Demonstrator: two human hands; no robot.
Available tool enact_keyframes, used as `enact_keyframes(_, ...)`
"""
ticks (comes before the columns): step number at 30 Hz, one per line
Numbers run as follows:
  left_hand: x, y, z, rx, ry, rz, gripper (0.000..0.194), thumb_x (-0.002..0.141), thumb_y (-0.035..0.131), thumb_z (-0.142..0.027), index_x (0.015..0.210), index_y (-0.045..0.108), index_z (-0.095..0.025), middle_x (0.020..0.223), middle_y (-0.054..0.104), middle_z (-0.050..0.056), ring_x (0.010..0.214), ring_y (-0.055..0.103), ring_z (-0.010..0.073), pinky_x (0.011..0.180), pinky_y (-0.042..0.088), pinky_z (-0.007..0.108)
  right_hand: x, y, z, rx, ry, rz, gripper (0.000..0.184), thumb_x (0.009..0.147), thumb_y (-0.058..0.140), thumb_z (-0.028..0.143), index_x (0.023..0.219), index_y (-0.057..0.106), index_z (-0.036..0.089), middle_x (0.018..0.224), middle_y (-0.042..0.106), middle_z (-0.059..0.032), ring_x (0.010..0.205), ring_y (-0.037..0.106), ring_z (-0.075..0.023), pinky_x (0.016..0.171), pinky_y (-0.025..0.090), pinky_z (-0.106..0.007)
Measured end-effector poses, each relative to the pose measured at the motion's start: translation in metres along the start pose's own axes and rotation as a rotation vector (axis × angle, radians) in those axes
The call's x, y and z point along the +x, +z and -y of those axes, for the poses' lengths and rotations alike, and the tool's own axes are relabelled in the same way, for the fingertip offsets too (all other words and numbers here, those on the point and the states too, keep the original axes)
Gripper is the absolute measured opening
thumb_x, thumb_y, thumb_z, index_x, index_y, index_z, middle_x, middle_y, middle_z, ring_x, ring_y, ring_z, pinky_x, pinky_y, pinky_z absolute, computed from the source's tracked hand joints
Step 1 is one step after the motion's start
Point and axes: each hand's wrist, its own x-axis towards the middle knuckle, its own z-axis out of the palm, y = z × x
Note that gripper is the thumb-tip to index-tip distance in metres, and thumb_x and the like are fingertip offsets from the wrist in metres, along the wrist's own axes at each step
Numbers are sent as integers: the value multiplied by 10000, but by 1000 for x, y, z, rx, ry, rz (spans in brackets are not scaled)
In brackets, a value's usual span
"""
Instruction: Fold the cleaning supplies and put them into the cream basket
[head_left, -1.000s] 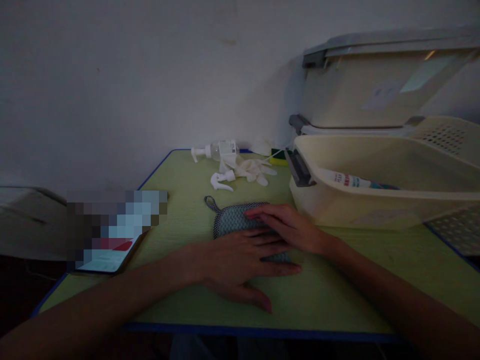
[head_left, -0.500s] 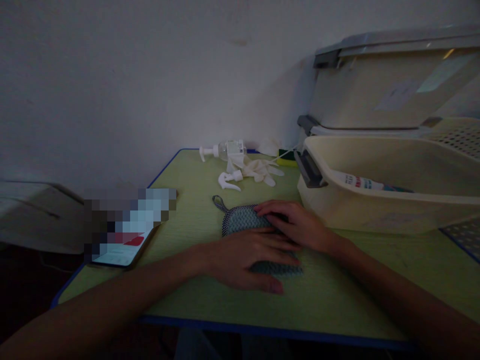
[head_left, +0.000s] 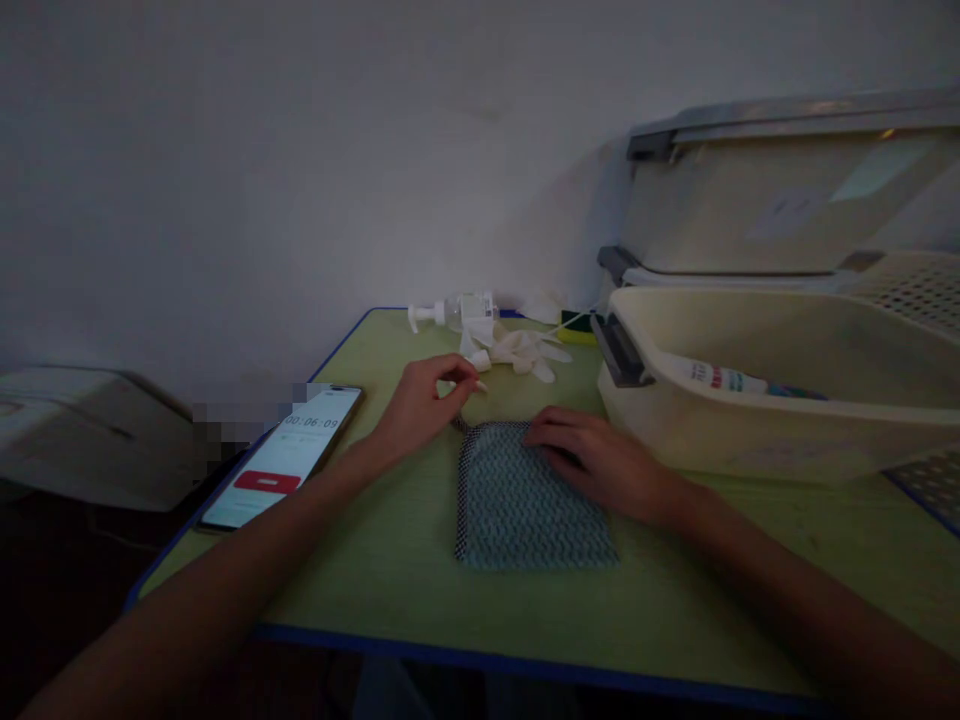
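Green table [head_left: 375,590]: phone [head_left: 289,455] reads 00:06:09 (bottle label unreadable). We see left hand [head_left: 420,405] pinching the mesh cloth [head_left: 517,500] corner loop, right hand [head_left: 600,460] flat, open, on its far edge.

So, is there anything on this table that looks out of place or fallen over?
Yes. A clear spray bottle lies on its side at the table's far edge, beside crumpled white gloves. The phone sticks out over the left edge. The blue-grey cloth lies flat.
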Motion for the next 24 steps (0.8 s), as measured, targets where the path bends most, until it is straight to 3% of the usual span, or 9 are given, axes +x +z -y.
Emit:
enact_keyframes(4,2,-9,5,382,-11,187,127,773,522,-191,825,621,-131,806,658,62,745,597,183,667,437,290,-4,-12,4,-59,-18,122,229,748,455,20,825,624,154,895,588,-66,809,574,-163,732,440,-288)
enact_keyframes(7,-3,-8,0,467,2,382,170,783,560,-282,870,615,-147,805,650,52,732,594,188,657,432,296,-7,-18,8,-147,1,203,171,715,477,35,711,598,156,773,579,-36,679,555,-142,627,418,-260)
enact_keyframes(10,-10,-5,-5,494,29,498,231,808,542,-356,914,600,-159,846,634,52,753,584,187,649,426,289,-7,-12,12,-287,-2,157,143,737,473,74,729,589,156,745,575,-38,624,534,-147,541,392,-257)
enact_keyframes(15,-16,1,-2,512,76,494,183,807,530,-277,929,578,-149,943,572,66,867,555,203,729,428,311,1,8,18,-274,-133,-67,300,794,425,65,1050,574,111,984,600,-118,854,552,-205,718,476,-335)
enact_keyframes(18,-16,4,3,448,63,498,164,788,547,-244,915,573,-144,936,537,60,823,544,184,719,435,303,6,15,20,-227,-188,-74,378,810,393,52,1158,530,104,1082,599,-133,961,518,-222,826,465,-391)
enact_keyframes(24,-16,6,0,374,54,455,61,767,575,-178,808,559,-136,884,527,50,826,510,175,721,426,289,7,16,22,-167,-134,-27,386,792,412,26,1127,564,143,1020,614,-105,903,506,-214,795,464,-392)
